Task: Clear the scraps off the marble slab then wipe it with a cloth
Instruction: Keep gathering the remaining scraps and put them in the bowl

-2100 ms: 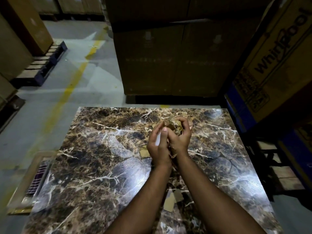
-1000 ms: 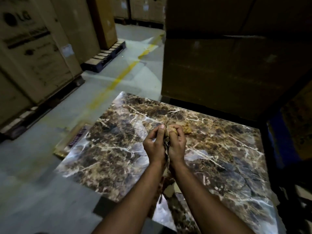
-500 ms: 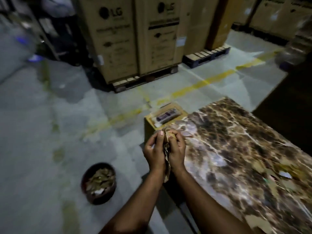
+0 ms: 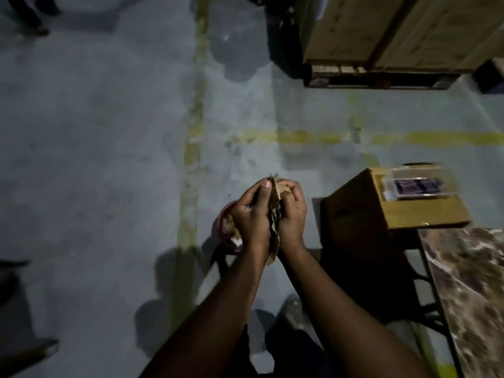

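Note:
My left hand and my right hand are cupped together around a bundle of brown cardboard scraps, which sticks out above the fingers and below the wrists. Both hands hang over a red round bin on the floor, partly hidden behind my left hand and holding more scraps. The brown veined marble slab shows only at the lower right edge of the view, on a dark metal stand. No cloth is visible.
A cardboard box with a clear packet on top stands beside the slab. Large cartons on a pallet fill the top right. Grey concrete floor with yellow lines spreads to the left. My shoe is below.
I have turned left, away from the slab, carrying the scraps in both hands. The hands now hang over the red bin on the floor; the slab has slid to the right edge.

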Available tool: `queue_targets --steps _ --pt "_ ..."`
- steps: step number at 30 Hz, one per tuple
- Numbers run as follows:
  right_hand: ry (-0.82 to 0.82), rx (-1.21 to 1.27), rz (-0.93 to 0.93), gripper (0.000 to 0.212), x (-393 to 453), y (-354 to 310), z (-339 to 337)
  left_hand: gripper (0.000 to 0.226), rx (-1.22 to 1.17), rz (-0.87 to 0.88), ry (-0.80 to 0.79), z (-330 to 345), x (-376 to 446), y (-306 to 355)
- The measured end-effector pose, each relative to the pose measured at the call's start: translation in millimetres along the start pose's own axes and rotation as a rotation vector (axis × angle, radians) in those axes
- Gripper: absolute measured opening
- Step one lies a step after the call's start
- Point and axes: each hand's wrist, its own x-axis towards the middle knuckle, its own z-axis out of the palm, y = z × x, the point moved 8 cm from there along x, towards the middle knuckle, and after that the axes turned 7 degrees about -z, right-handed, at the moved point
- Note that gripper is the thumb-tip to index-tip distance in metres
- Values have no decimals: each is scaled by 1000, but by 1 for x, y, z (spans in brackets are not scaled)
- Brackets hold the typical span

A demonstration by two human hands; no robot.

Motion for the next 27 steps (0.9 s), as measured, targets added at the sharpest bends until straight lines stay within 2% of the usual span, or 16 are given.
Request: queue_targets --steps 5,9,11,12,14,16,18,21,24,27 --pt "-90 -37 47 9 36 101 30 9 128 54 193 -43 88 -48" --pt "-132 -49 148 11 60 222 27 13 139 64 283 -74 169 -134" --pt "-139 -97 154 22 69 281 17 22 98 21 304 -95 207 -189" --pt "-140 -121 151 27 73 310 10 25 84 5 301 -104 223 -217" --pt "-171 -178 151 29 81 369 -4 27 228 42 291 -121 247 -261" --pt "-251 -241 153 22 86 420 -15 30 363 58 244 -135 273 -305" --pt "-329 -352 136 18 91 469 -26 40 344 32 232 -149 303 -349" --pt "-435 -582 70 27 103 525 -42 31 410 89 259 -167 343 -393" --pt "-626 -760 7 39 106 568 -52 31 528 154 127 -171 366 -416" --pt "-808 -918 -46 41 101 585 -61 38 716 244 -44 -173 367 -424"
